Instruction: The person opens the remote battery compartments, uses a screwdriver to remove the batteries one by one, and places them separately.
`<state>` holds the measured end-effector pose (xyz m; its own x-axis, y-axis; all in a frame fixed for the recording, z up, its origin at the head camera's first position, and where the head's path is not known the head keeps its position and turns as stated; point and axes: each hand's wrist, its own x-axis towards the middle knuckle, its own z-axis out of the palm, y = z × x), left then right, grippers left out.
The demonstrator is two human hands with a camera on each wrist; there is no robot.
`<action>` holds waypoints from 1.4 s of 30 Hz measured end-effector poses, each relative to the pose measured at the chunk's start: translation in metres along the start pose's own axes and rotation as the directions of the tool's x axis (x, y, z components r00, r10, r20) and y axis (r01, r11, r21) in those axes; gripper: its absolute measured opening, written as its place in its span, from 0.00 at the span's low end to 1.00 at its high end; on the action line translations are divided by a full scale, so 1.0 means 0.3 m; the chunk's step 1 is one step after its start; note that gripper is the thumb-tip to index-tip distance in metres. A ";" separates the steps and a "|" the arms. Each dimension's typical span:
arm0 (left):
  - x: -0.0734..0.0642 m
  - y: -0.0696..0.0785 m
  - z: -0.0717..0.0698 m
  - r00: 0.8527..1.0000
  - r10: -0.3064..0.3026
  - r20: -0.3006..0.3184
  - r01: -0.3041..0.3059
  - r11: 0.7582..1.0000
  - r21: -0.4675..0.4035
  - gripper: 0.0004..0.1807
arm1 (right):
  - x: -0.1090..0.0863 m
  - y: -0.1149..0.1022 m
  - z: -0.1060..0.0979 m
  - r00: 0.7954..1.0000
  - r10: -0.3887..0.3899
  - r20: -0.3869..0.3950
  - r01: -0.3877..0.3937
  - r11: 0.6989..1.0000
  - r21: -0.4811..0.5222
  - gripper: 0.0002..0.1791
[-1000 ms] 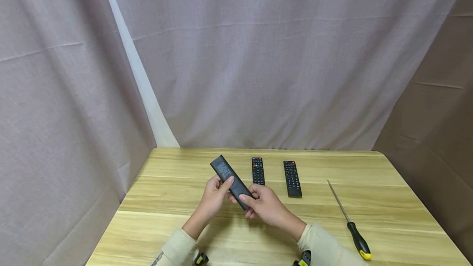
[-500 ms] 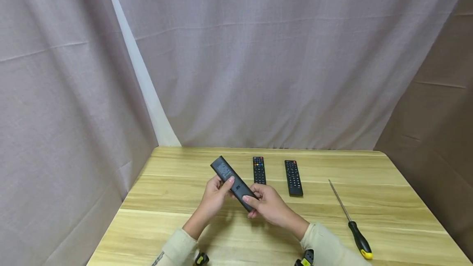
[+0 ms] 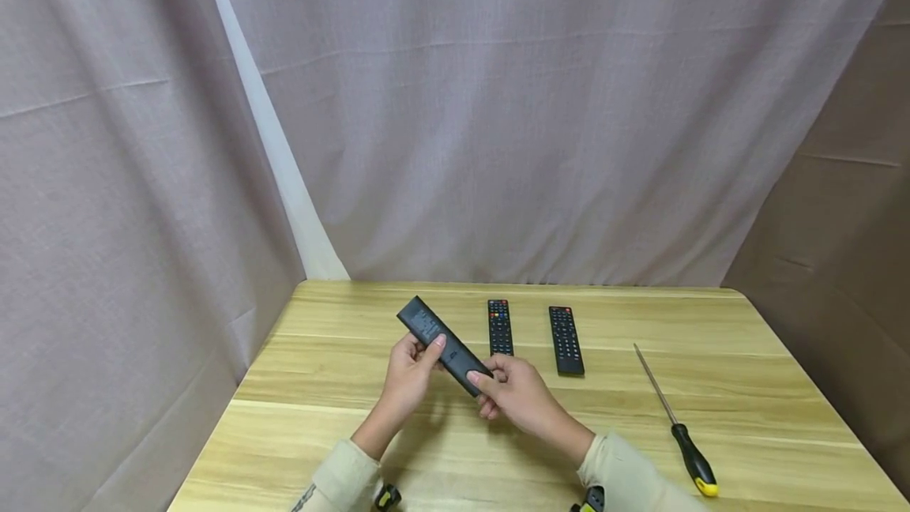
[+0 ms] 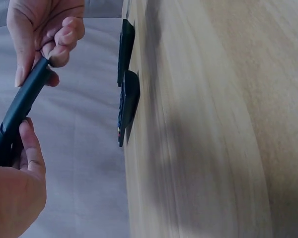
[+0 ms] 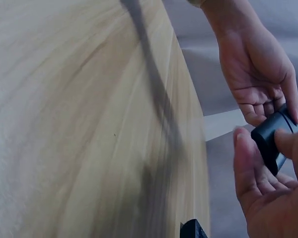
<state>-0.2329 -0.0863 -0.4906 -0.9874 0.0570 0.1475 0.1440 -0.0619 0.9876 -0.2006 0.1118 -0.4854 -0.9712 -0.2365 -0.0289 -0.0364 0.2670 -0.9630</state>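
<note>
Both hands hold a black remote control [image 3: 460,357] above the table, its back with a printed label turned up. My left hand [image 3: 408,376] grips it around the middle, thumb lying across the back. At the near right end, my right hand [image 3: 522,397] pinches it between thumb and fingers, the thumb on the lower part of the back. From the side, in the left wrist view, the remote [image 4: 21,106] slants between the two hands. In the right wrist view its near end [image 5: 267,141] shows beside the right thumb.
Two more black remotes lie buttons up on the wooden table [image 3: 320,417]: one remote [image 3: 500,326] just behind the right hand, another remote [image 3: 565,340] to its right. A screwdriver [image 3: 674,420] with a black and yellow handle lies further right. Grey curtains [image 3: 533,141] hang behind.
The hands have kept their hold on the remote. Its far end has shifted slightly left and away. The right thumb has moved a little, baring a small notch mid-back.
</note>
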 end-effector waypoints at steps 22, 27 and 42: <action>0.012 -0.016 -0.044 0.992 0.012 -0.125 -0.010 1.000 0.020 0.14 | -0.029 -0.006 0.039 0.988 0.062 -0.141 -0.050 0.995 0.089 0.13; 0.011 -0.028 -0.091 0.987 -0.016 -0.159 0.018 1.000 0.013 0.15 | -0.032 0.006 0.037 0.985 0.039 -0.170 -0.036 0.999 0.024 0.12; -0.003 -0.043 -0.168 0.981 -0.031 -0.192 0.038 0.999 0.032 0.15 | 0.051 0.084 0.054 0.962 -0.218 -0.163 0.059 0.751 -0.658 0.06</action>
<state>-0.2370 -0.1357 -0.5061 -0.9856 -0.1332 0.1042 0.1088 -0.0278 0.9937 -0.2125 0.0998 -0.5143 -0.9650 -0.1333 0.2260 -0.2391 0.8013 -0.5483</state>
